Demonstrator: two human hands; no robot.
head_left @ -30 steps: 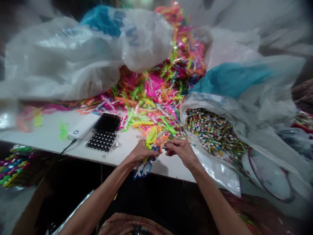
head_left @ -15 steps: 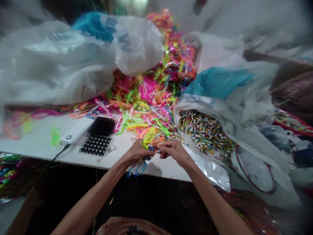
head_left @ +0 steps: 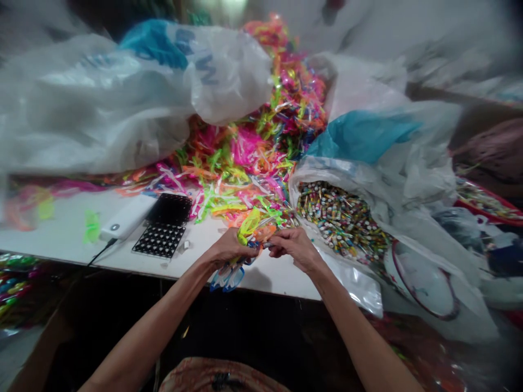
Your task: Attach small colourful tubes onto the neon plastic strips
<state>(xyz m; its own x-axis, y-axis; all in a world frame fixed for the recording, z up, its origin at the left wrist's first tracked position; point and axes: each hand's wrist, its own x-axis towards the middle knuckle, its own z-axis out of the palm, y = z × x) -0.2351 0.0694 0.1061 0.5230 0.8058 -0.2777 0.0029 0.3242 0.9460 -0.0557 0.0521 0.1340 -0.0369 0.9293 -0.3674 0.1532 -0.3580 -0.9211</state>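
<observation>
My left hand is closed round a bunch of neon plastic toy pieces, yellow and orange above the fist, blue below it. My right hand pinches a small piece against that bunch, fingers pressed together; what it holds is too small to name. Both hands hover over the front edge of the white table. Just behind them lies a big heap of pink, green and orange plastic pieces. To the right an open clear bag holds many small coloured tube-like parts.
A black perforated tray and a white power bank with a cable lie left of my hands. Large white plastic bags fill the back left and the right. A round red-rimmed bowl sits at the right.
My view has swung slightly right, so everything slid left in the picture. Both hands stay joined at the bunch; the right hand's fingers shift a little against it.
</observation>
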